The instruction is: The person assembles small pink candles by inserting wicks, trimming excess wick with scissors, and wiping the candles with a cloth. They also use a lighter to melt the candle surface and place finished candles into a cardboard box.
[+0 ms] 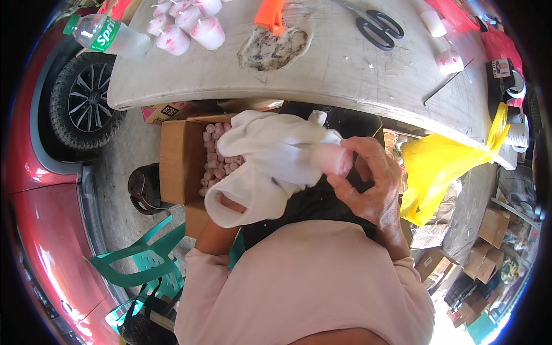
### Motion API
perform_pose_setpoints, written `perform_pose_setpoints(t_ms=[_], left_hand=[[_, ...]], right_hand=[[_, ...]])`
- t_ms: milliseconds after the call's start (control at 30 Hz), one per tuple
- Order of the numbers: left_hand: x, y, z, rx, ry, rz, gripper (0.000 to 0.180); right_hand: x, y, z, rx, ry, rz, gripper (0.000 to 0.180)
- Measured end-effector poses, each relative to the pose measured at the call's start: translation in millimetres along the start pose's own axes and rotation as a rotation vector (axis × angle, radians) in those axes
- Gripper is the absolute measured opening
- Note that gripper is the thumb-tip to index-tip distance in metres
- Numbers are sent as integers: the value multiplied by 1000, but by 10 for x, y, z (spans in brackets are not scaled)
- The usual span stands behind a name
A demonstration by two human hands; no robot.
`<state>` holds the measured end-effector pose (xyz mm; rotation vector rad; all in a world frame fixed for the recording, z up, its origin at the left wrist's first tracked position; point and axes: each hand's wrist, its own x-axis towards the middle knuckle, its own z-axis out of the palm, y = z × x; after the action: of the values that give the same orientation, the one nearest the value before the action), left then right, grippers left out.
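Observation:
A white cloth (259,141), which looks like a garment with a wide opening, is draped over my left hand. The fingers of that hand are hidden; only a strip of skin on my left hand (233,205) shows through the opening. Out of the cloth's right side juts a small pinkish-white votive candle (332,159), lying on its side, its pink end turned right. With thumb and index finger my right hand (374,183) pinches that end, the other fingers curled behind. Cloth folds press against the candle's left end.
Beyond my hands is a white table (190,77) with several similar candles (190,26), a plastic bottle (109,35), an orange tool (269,16) and black-handled scissors (379,29). A cardboard box (175,161) of small pink pieces sits left, a yellow bag (428,172) right, a green chair (135,259) lower left.

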<state>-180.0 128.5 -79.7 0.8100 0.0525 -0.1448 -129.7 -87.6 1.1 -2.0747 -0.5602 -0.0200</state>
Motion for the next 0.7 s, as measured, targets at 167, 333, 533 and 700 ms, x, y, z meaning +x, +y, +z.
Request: perform_pose_setpoints(t_ms=[167, 333, 533, 700], left_hand=[[64, -101, 211, 48, 13, 35, 53], [105, -78, 226, 5, 57, 96, 52], [91, -69, 228, 10, 84, 117, 51], [21, -183, 399, 292, 2, 53, 50]], right_hand=[[-20, 132, 66, -7, -64, -154, 71], [-177, 388, 31, 45, -277, 33, 63], [-107, 343, -157, 151, 164, -157, 35], [-29, 267, 265, 57, 144, -402, 42]])
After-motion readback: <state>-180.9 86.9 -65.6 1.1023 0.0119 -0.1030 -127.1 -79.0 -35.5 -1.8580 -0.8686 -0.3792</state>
